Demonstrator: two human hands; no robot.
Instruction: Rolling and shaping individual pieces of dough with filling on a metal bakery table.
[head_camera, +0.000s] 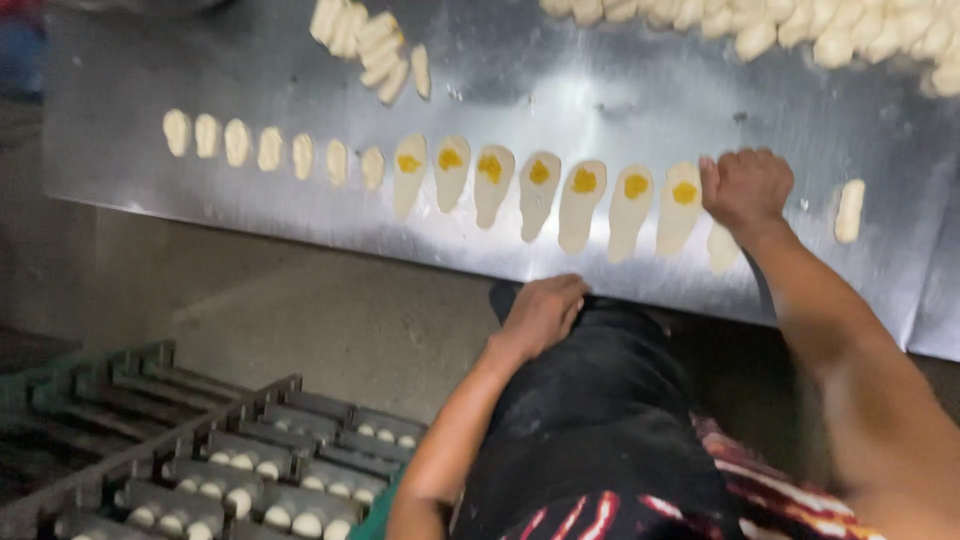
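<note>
Right hand (745, 188) clenched, pressing down on a flattened dough strip (722, 247) on steel surface (600, 90). Left hand (543, 312) released, resting on black apron (600, 400) at surface edge.

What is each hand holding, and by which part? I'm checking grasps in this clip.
Nothing is clearly held. The right hand is fisted, pressing on a flattened dough strip at its upper end. The left hand rests empty at the steel table's edge.

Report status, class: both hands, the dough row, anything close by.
Right hand fisted on flattened dough strip. Left hand resting at steel table edge, empty. Filled strips alongside; nothing blocking.
</note>
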